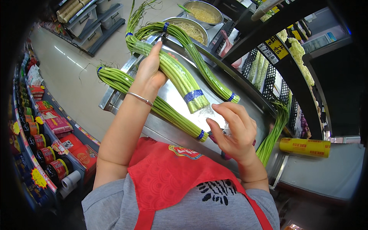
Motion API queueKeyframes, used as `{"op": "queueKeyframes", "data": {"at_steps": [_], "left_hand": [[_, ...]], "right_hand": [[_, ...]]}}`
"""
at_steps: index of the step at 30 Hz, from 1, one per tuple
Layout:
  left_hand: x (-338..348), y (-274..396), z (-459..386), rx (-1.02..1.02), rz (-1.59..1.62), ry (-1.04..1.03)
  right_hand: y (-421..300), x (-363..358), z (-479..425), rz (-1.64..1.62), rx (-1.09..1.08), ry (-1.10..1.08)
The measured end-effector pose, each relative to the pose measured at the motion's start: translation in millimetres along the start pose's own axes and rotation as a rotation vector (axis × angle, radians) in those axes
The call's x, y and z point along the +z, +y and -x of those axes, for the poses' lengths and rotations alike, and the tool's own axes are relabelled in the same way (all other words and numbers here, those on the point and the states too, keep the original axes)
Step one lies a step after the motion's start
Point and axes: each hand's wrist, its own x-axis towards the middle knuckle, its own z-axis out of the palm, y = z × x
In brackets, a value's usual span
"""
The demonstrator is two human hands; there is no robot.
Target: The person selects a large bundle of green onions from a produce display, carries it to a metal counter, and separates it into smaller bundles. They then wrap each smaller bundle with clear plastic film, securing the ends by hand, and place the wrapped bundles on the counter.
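Observation:
My left hand (155, 70) grips a thick bundle of garlic scapes (179, 76), part-wrapped in clear film and bound with blue tape near both ends. My right hand (234, 128) is beside the bundle's cut end, fingers curled and apart, with crumpled clear film close to the palm; whether it holds the film is unclear. Beyond the held bundle, a second taped green bundle (202, 64) lies along the far side of the steel table (258, 123). A third bundle (172, 115) lies nearer me, passing under my left forearm. Loose long green stalks (271, 141) lie at the right.
Steel bowls of bean sprouts (189, 30) and pale shreds (204, 14) stand beyond the table. A yellow film roll (304, 147) is at the right, below a dark rack with vegetables and a price sign (273, 49). Shelves of packaged goods (57, 126) line the left; plastic bins (89, 34) stand upper left.

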Motion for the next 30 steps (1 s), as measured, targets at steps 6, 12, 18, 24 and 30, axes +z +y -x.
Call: {"op": "queueKeyframes", "data": {"at_steps": [6,12,18,24,30], "left_hand": [[11.2,-3.8,11.0,0.09,-0.102,0.106],[19.2,-11.3,29.8,0.11,-0.132,0.066],[-1.9,-22.7,41.6,0.052,-0.211,0.026],[-26.1,-25.7,76.6,0.519,-0.533,0.146],[-15.5,-10.4,131.3,1.061,-1.097,-0.373]], "right_hand": [[2.7,8.5,1.9,0.084,0.042,-0.007],[1.2,11.3,0.2,-0.013,0.046,0.03],[-0.6,9.8,0.0,-0.095,0.09,0.014],[-8.2,15.9,4.4,-0.192,0.109,-0.019],[-4.9,22.9,10.5,-0.167,0.064,0.073]]}}
